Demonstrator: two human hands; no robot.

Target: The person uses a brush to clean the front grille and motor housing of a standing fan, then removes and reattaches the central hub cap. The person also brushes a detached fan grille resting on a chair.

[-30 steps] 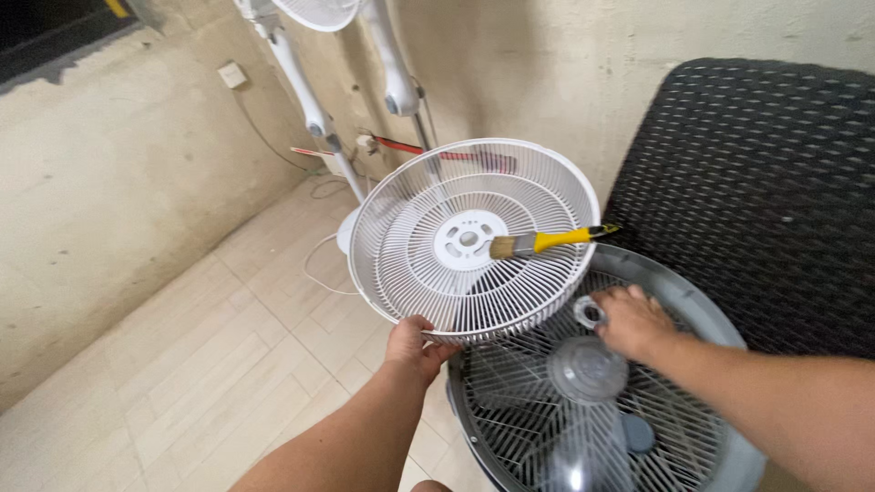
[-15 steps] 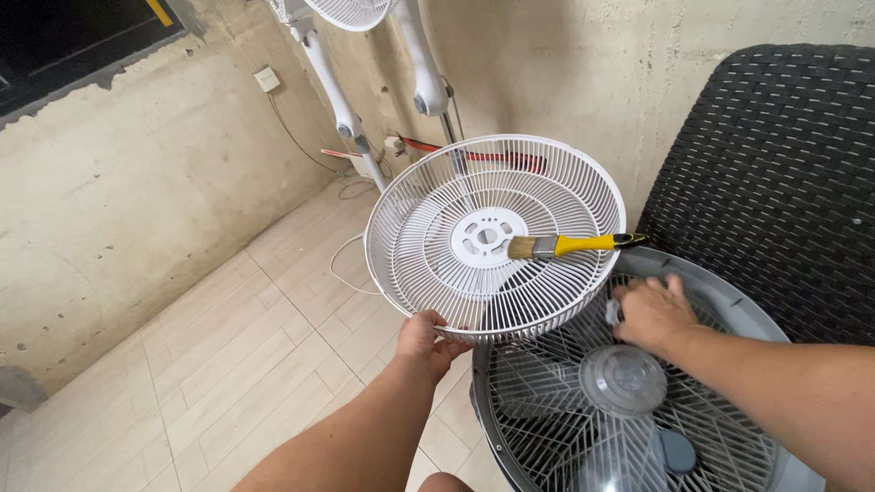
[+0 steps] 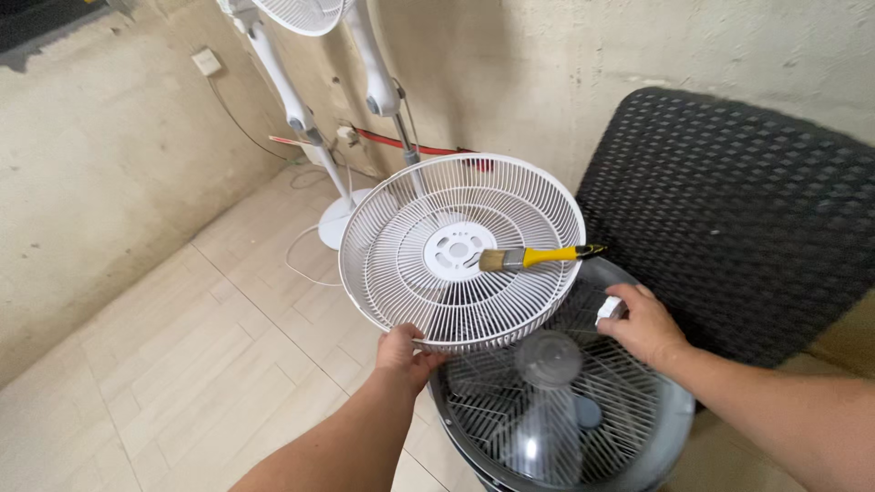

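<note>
My left hand grips the near rim of a white round fan grille, held flat like a tray. A paintbrush with a yellow handle lies inside the grille, right of its white centre disc. My right hand rests on the right side of a grey fan lying face up below, fingers closed around a small white part. The grey fan's wire guard and clear blades show under the white grille's near edge.
A black woven chair stands at the right against the wall. Two white pedestal fan stands rise at the back, one round base on the tiled floor, with a cord and a red cable along the wall.
The view has shifted left and down. My right hand has slid to the grey fan's right edge and now holds a small white part. The grille stays held level.
</note>
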